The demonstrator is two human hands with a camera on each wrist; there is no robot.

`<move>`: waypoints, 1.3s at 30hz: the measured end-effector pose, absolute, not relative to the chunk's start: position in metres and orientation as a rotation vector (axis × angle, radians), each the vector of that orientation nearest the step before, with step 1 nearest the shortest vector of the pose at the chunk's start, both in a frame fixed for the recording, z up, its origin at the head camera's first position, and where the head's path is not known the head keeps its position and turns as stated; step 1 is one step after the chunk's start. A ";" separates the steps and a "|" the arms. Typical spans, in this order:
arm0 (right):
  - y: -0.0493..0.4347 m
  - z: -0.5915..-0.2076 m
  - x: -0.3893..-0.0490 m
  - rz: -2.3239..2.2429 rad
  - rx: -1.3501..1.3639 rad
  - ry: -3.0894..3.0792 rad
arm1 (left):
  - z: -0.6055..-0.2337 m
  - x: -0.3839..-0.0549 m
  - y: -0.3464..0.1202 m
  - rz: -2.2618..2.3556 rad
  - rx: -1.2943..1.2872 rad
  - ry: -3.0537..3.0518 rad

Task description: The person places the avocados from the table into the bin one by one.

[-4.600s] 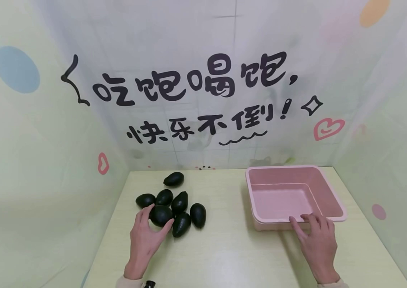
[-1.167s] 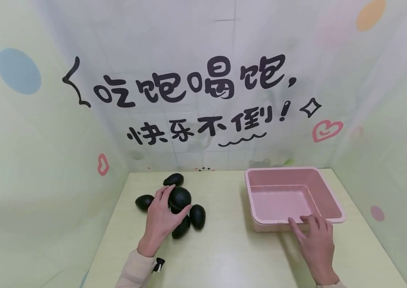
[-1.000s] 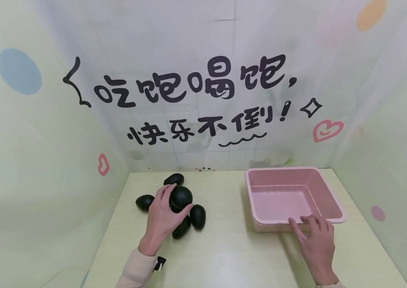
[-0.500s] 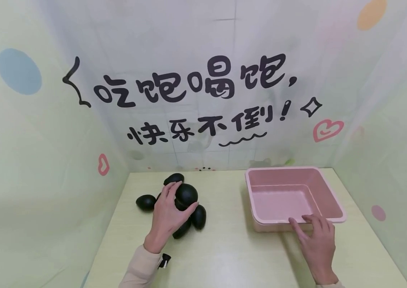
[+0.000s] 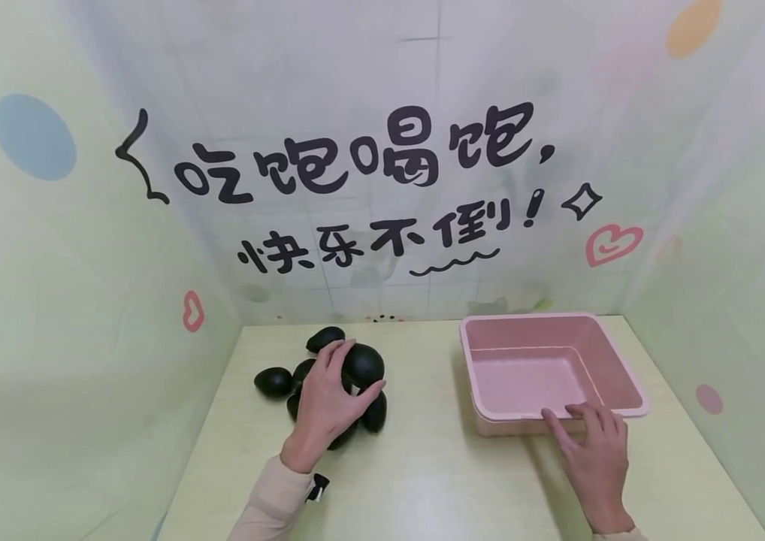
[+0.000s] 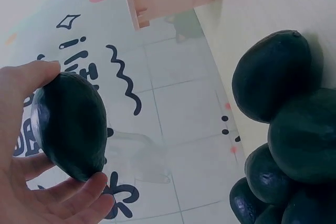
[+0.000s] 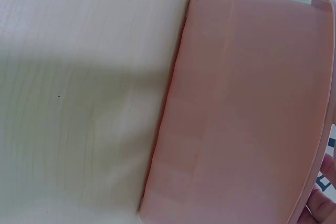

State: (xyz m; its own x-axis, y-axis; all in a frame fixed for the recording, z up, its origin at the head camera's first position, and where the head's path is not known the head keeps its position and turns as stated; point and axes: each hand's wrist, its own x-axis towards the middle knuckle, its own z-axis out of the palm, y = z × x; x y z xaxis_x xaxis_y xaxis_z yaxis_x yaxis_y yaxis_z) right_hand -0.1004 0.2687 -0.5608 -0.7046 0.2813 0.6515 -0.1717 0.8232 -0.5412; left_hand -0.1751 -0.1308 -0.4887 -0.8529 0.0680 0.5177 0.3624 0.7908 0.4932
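1. Left hand (image 5: pixel 325 404) gripped a smooth, egg-shaped avocado (image 5: pixel 365 366) above other avocados (image 5: pixel 273 382), toward the left edge of the table (image 5: pixel 423 481).
2. Right hand (image 5: pixel 597 460) held a plastic box (image 5: pixel 507 427) by its rim, near the back right corner.

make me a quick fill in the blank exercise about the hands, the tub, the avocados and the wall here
1. The person's ____ hand holds an avocado above the table.
2. The other hand grips a tub coloured ____.
3. In the head view, the tub stands to the ____ of the avocados.
4. The large spot on the left wall is ____.

Missing words: left; pink; right; blue.
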 end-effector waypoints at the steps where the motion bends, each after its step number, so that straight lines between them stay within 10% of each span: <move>1: 0.269 -0.561 -0.101 0.755 -0.077 -2.228 | -0.489 -0.174 -0.130 -0.819 -0.329 -2.498; 39: 0.265 -0.560 -0.097 0.769 -0.164 -2.282 | -0.492 -0.171 -0.085 -0.684 -0.508 -2.573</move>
